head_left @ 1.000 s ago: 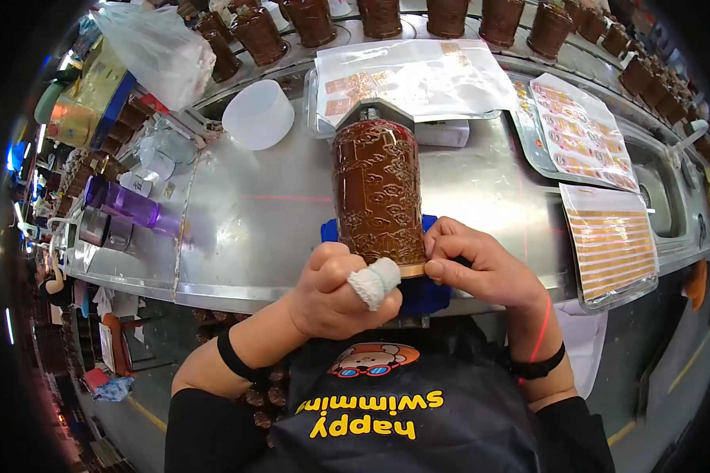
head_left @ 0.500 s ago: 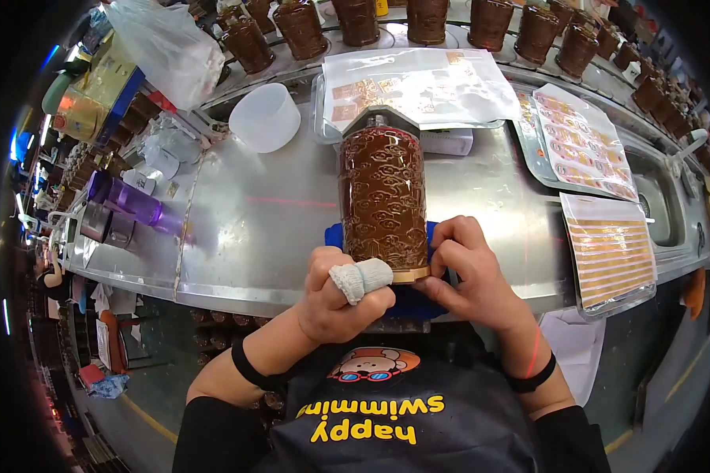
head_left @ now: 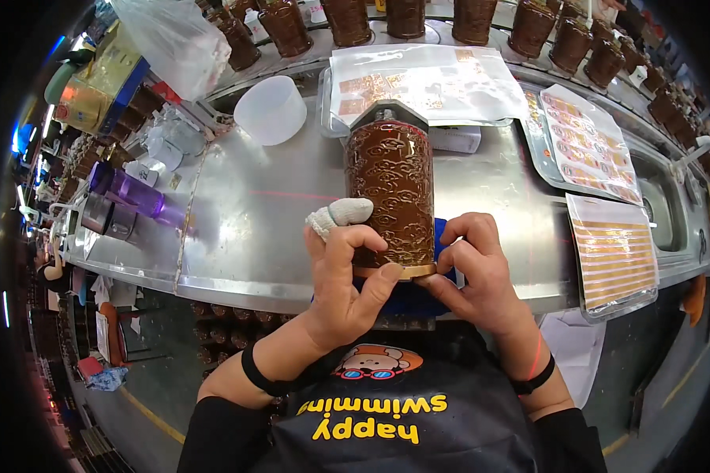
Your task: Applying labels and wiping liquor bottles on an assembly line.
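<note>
A glossy brown bottle (head_left: 390, 189) with a raised pattern lies with its neck pointing away and its base toward me. Along the base edge runs a narrow gold band (head_left: 412, 273). My left hand (head_left: 341, 272) grips the base from the left, thumb pressed on the band's edge, white fabric covers (head_left: 341, 216) on a raised finger. At the right end of the band, my right hand (head_left: 477, 272) pinches with thumb and curled fingers. A blue cloth (head_left: 440, 236) shows under the bottle; a dark angular rest (head_left: 406, 112) sits around its neck.
A white plastic tub (head_left: 270, 110) stands at the back left, with a purple bottle (head_left: 126, 189) farther left. Behind lies a tray of gold decal sheets (head_left: 426, 79). More decal sheets (head_left: 588, 134) and a gold-striped sheet (head_left: 610, 252) lie right. Brown bottles (head_left: 406, 20) line the back.
My left hand has opened from a fist-like curl, its covered finger lifting up along the bottle and its thumb moving onto the base edge. The right hand stays near the band's right end.
</note>
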Action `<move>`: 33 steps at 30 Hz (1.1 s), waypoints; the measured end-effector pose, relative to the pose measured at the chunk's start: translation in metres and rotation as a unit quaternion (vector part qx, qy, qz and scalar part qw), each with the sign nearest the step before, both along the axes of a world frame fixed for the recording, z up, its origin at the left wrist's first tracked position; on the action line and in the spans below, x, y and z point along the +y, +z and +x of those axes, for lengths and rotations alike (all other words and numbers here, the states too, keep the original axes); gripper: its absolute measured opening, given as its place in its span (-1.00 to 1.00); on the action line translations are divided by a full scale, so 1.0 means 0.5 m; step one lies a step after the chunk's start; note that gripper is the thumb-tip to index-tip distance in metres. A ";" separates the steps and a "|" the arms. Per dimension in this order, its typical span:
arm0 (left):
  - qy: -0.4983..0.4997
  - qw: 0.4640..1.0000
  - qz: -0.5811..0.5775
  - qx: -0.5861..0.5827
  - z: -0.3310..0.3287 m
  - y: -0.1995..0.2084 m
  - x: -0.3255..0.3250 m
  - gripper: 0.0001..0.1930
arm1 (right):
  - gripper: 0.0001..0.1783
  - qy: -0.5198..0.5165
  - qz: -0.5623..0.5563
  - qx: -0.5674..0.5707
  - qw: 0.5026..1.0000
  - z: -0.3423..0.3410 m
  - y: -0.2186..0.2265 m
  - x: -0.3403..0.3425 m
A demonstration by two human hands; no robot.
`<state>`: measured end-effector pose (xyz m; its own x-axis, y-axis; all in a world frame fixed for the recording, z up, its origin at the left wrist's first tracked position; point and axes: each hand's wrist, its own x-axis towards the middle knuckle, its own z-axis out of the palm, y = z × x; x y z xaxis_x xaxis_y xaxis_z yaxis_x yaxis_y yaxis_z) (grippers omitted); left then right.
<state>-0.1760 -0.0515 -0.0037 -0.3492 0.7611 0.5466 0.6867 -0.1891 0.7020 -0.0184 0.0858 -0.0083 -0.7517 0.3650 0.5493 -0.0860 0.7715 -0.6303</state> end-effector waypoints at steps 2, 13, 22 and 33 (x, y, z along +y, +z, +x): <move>0.003 1.000 -0.005 0.003 0.001 0.003 0.002 -0.75 | -0.65 -0.001 -0.003 -0.001 1.000 0.000 -0.001 0.000; 0.015 0.998 -0.039 0.037 0.007 0.010 0.005 -0.73 | -0.64 0.001 -0.008 0.001 1.000 -0.002 -0.004 -0.003; 0.059 0.985 0.097 0.133 -0.009 -0.054 -0.069 -0.81 | -0.64 0.003 -0.006 0.001 1.000 -0.003 -0.009 -0.004; 0.058 0.910 0.061 0.405 0.009 -0.033 -0.060 -0.80 | -0.65 -0.008 0.010 0.002 1.000 -0.006 -0.005 -0.012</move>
